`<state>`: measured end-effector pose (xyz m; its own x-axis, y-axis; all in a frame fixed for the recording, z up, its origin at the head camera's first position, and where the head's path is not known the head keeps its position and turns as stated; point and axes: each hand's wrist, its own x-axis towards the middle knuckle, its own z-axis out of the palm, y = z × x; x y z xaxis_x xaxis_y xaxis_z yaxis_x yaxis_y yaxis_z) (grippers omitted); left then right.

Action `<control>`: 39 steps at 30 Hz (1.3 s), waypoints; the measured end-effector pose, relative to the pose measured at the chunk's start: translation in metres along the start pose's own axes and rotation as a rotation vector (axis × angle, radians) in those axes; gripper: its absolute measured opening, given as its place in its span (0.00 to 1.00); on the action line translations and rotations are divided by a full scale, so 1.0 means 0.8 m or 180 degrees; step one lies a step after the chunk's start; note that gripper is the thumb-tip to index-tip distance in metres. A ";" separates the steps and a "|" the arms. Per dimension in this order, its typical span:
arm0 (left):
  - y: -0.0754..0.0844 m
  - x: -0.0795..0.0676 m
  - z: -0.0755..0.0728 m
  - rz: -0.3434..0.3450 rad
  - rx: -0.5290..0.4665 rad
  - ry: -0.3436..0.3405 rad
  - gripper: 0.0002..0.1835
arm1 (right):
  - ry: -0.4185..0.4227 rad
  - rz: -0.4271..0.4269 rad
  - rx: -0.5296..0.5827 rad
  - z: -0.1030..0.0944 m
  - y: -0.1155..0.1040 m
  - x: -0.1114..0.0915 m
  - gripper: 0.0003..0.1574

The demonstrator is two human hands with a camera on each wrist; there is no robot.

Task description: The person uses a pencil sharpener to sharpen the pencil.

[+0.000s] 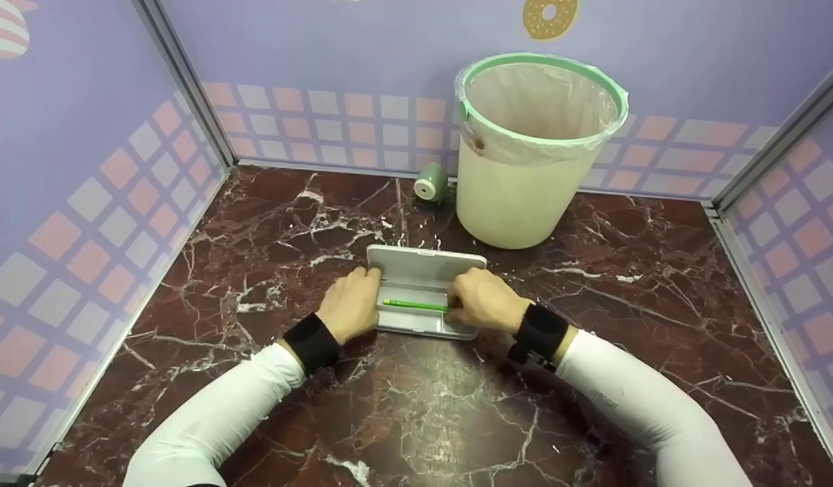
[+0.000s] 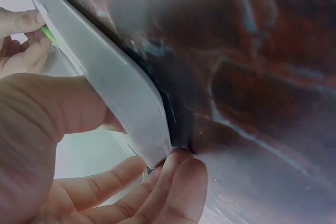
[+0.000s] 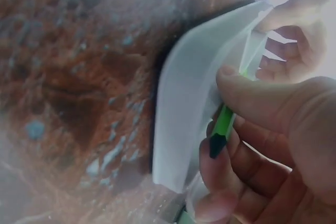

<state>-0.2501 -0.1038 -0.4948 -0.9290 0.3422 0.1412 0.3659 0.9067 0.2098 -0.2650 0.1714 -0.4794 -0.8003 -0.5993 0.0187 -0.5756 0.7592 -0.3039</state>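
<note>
A pale grey pencil case [image 1: 426, 262] lies open on the marbled table, its lid raised at the far side. A slim green pencil [image 1: 416, 306] with a yellowish left end lies across the inside. My left hand [image 1: 352, 304] grips the case's left end, thumb against the wall in the left wrist view. At the right end, my right hand [image 1: 487, 301] pinches the pencil between thumb and fingers. In the right wrist view the pencil's dark tip [image 3: 217, 144] sticks out past those fingers. My right fingers partly hide the case's right end.
A pale bin [image 1: 518, 196] with a green rim and a clear liner stands at the back, right of centre. Beside it lies a small green cylinder [image 1: 430, 181] with a white end. Patterned panels [image 1: 348, 128] enclose the table at the back and both sides.
</note>
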 end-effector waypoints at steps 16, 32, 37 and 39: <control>0.047 -0.021 -0.045 0.0521 0.0388 0.0188 0.23 | 0.0377 -0.0424 -0.0468 -0.039 -0.025 -0.040 0.14; 0.087 -0.018 -0.051 0.1740 -0.0042 0.0892 0.08 | 0.0771 -0.0811 -0.0526 -0.058 -0.048 -0.049 0.12; 0.090 -0.015 -0.049 0.1744 -0.0094 0.0905 0.05 | 0.0869 -0.0891 -0.0565 -0.062 -0.047 -0.049 0.10; 0.091 -0.015 -0.050 0.1740 -0.0102 0.0914 0.05 | 0.0896 -0.0920 -0.0550 -0.063 -0.046 -0.049 0.10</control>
<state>-0.2101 -0.0517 -0.4425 -0.5559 0.6712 0.4903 0.7904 0.6094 0.0619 -0.2208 0.1795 -0.4211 -0.6029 -0.7190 0.3457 -0.7832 0.6160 -0.0847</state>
